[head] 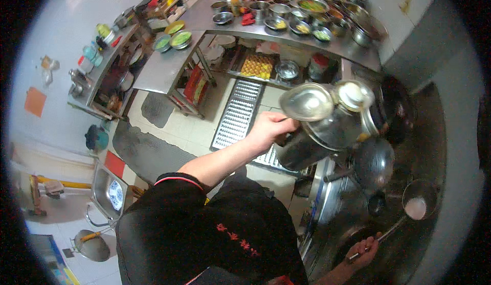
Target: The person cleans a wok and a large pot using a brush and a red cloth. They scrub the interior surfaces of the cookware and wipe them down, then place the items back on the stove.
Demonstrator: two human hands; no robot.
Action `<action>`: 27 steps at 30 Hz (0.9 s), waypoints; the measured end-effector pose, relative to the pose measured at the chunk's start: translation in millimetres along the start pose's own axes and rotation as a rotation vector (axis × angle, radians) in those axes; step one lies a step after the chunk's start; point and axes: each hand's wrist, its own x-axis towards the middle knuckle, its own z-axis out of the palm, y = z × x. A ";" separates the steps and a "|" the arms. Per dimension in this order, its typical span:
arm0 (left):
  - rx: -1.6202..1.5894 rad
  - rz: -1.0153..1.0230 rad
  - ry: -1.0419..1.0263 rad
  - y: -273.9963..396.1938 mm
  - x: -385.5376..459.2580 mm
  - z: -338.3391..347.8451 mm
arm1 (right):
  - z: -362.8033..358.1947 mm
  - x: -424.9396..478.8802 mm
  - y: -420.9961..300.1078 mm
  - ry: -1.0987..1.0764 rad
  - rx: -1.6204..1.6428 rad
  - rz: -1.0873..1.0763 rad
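Note:
My left hand (274, 127) reaches out past the stove and grips the edge or handle of a shallow metal bowl (307, 103). Below that bowl stands a tall metal stockpot (299, 150), and a smaller metal vessel (351, 95) with something pale in it is just to the right. At the lower right, my right hand (360, 250) is closed around the long handle of a ladle (391, 229). The ladle's far end meets a round vessel (404, 191) holding something whitish; blur hides whether this is the ladle's own bowl. A dark wok (374, 162) sits between the hands.
A steel counter (238, 26) at the back carries several bowls of ingredients and bottles. Under it is a tray of eggs (257, 65). A side table (157, 70) holds bowls of greens. A floor drain grate (236, 120) runs ahead; a sink (100, 177) is at left.

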 end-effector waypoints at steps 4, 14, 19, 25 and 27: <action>-0.088 0.174 0.179 34.7 34.2 -126.5 | 71.8 15.5 32.4 -0.190 -0.159 -0.141; -0.117 0.511 0.934 104.0 85.6 -399.0 | 165.6 152.8 40.4 -0.133 -0.084 -0.239; 0.001 0.600 1.132 141.1 80.2 -537.6 | 258.8 125.8 82.1 0.121 -0.228 -0.387; -0.229 0.734 1.251 148.4 109.9 -657.7 | 285.1 161.8 118.1 0.088 -0.635 -0.443; -0.198 0.690 1.296 145.6 112.5 -694.6 | 278.7 169.7 124.0 0.113 -0.907 -0.533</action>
